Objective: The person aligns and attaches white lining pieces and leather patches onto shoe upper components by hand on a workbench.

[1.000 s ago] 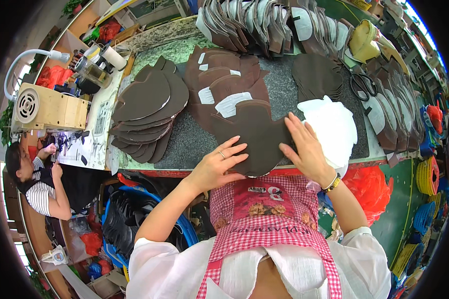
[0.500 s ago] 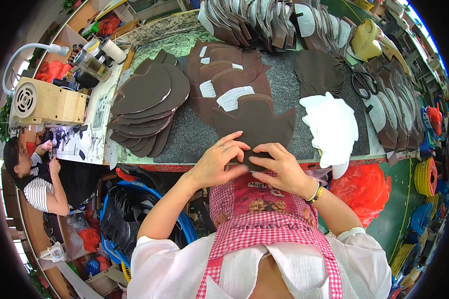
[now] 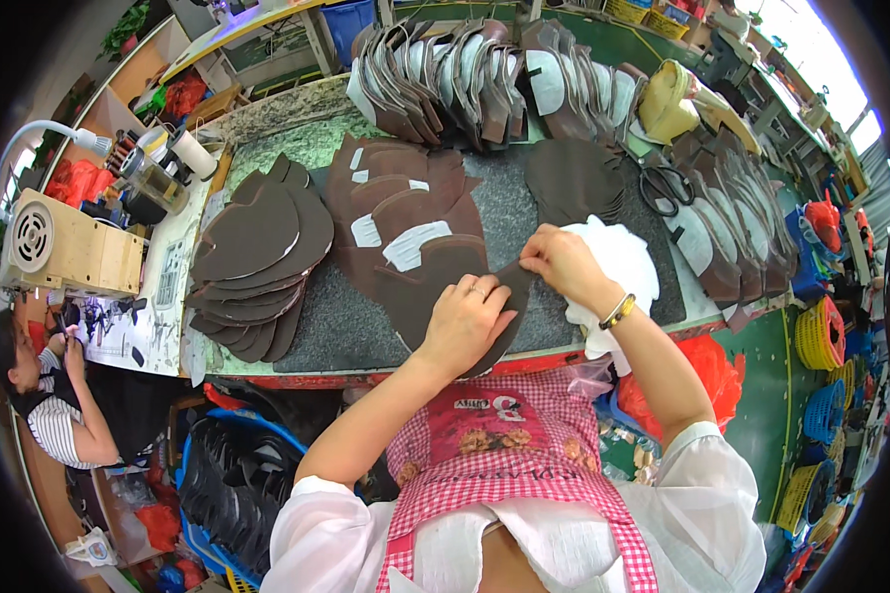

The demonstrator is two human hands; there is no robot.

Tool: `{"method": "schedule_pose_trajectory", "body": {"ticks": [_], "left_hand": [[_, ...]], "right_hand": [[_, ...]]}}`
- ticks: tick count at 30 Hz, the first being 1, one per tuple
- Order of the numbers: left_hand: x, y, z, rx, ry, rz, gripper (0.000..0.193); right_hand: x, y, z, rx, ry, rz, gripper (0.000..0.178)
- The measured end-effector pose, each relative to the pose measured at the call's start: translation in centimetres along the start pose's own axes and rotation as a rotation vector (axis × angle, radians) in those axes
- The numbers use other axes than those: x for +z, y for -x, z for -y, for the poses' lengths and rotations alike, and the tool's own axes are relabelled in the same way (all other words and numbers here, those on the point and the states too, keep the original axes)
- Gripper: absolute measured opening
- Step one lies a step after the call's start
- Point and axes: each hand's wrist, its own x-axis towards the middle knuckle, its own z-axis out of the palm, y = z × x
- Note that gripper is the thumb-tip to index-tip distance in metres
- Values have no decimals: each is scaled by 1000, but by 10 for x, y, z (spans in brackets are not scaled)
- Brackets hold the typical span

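A dark brown cut piece of leather-like sheet (image 3: 455, 259) lies on the near side of the grey work mat (image 3: 366, 326). Bent fingers of my left hand (image 3: 470, 321), a ring on one of them, press together on its middle. At its right corner, my right hand (image 3: 562, 259) pinches the edge between thumb and fingers. Just beyond it, overlapping brown pieces with white patches (image 3: 400, 198) run away from me. A pile of white pieces (image 3: 618, 267) sits beside my right forearm, partly hidden by it.
Dark cut pieces (image 3: 247, 232) are stacked left, with another dark stack (image 3: 574, 178) behind the white pile. Black scissors (image 3: 666, 188) lie near patched pieces (image 3: 722, 227) at right. More pieces (image 3: 445, 74) line the far edge. A co-worker (image 3: 64, 395) sits left by a wooden box (image 3: 74, 242).
My right hand has moved from the piece's near edge out to its right corner. My left hand has shifted onto its middle. The whole view has tilted, showing more beyond the table.
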Motion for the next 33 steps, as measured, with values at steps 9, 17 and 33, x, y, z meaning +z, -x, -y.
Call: {"method": "schedule_pose_trajectory", "body": {"ticks": [9, 17, 33], "left_hand": [[13, 3, 4, 24, -125, -62, 26], [-21, 69, -20, 10, -131, 103, 52], [-162, 93, 107, -361, -748, -222, 39]], "right_hand": [[-18, -5, 32, -108, 178, 31, 9], [7, 52, 51, -518, 300, 99, 51], [-18, 101, -23, 117, 310, -260, 68]]}}
